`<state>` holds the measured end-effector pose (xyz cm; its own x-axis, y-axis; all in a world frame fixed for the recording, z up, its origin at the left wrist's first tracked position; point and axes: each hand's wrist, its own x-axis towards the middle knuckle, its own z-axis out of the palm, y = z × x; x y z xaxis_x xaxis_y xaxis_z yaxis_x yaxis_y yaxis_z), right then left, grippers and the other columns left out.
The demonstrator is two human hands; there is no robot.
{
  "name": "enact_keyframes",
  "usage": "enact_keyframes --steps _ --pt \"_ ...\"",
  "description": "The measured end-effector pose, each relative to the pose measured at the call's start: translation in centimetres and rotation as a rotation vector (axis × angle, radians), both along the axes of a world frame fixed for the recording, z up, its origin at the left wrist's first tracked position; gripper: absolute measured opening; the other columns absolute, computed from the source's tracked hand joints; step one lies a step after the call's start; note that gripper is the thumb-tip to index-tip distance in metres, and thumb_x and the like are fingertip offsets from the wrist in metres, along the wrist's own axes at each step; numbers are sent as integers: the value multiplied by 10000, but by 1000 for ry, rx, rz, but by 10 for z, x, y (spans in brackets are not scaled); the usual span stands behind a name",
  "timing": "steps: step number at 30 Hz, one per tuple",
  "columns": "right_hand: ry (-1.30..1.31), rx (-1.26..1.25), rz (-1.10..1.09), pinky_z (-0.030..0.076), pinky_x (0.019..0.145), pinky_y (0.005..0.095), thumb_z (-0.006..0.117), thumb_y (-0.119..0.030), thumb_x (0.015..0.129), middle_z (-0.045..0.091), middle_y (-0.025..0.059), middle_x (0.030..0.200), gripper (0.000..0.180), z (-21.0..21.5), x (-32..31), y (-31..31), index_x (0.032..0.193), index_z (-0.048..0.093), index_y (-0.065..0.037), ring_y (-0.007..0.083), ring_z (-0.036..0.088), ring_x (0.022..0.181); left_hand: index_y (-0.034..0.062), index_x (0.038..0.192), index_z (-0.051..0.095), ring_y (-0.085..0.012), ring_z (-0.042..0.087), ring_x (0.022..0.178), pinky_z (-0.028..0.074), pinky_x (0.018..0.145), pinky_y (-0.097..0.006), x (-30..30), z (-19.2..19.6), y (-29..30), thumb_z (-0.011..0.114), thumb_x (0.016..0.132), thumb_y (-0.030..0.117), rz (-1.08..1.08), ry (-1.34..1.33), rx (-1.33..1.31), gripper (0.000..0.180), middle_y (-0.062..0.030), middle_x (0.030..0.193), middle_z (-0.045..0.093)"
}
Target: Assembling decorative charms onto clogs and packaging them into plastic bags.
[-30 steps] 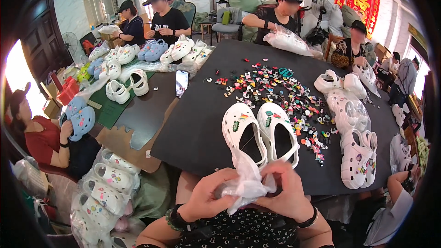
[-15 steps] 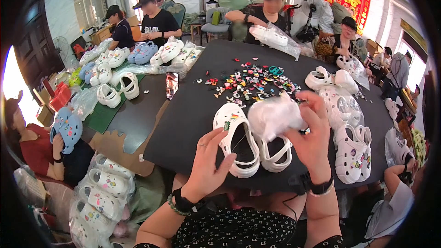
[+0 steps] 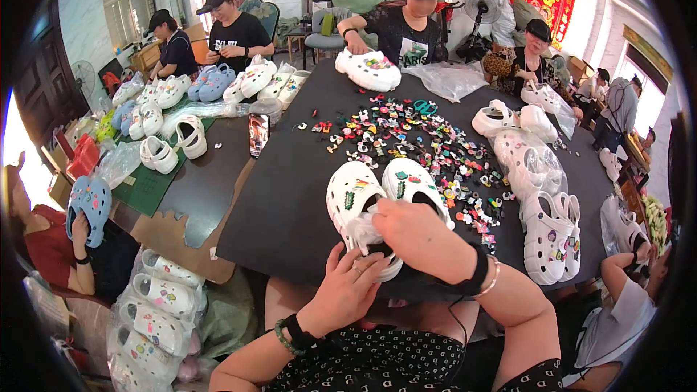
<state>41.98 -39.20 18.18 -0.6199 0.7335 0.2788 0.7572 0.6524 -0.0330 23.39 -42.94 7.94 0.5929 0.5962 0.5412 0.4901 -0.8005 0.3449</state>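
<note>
Two white clogs stand side by side in front of me on a black-covered table, toes pointing away. Small colourful charms sit on the left clog point(image 3: 347, 183) and on the right clog point(image 3: 408, 174). A crumpled white wad point(image 3: 362, 230) is partly inside the left clog's opening. My right hand point(image 3: 425, 238) reaches over the right clog and presses the wad in with closed fingers, its fingertips partly hidden. My left hand point(image 3: 343, 292) grips the left clog at its heel, fingers bent around the back rim.
Loose charms point(image 3: 406, 131) lie spread beyond the clogs. Finished-looking white clogs point(image 3: 548, 236) line the right side, some in clear plastic. A phone point(image 3: 258, 135) stands at the left. Co-workers sit around; one across handles a white clog point(image 3: 369, 71). Bagged clogs point(image 3: 156, 319) are at lower left.
My right hand has brought the wad down from above the right clog into the left clog. My left hand has moved to the heel. Across the table, a person's clog is now out of its bag.
</note>
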Motion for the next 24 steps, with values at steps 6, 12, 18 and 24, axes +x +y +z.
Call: enact_keyframes --steps 6,12,18,24 --pt "-117 -22 -17 544 645 374 658 -54 755 599 146 859 77 -14 -22 25 808 633 -3 286 669 780 57 1210 614 -309 538 1159 337 1079 -500 6 6 1 692 784 65 -42 -120 -70 433 -106 1171 632" --pt "-147 -6 -86 563 659 399 703 -57 704 615 201 872 148 -28 -29 35 831 663 7 320 680 770 55 1211 607 -297 547 1161 349 1064 -476 4 8 -3 673 789 64 -38 -150 -72 428 -97 1154 640" --pt "-142 -164 38 552 669 415 744 -164 723 608 223 888 225 0 -19 19 814 683 32 350 666 818 42 1245 568 -354 510 1197 350 1059 -462 6 -4 -9 703 775 62 67 -308 -158 489 -183 1311 532" --pt "-281 -61 218 485 798 392 661 -101 720 610 145 916 112 3 7 28 775 679 -5 313 560 961 0 1285 538 -357 450 1280 294 1081 -509 0 23 17 696 817 136 235 -227 38 513 -180 1332 528"
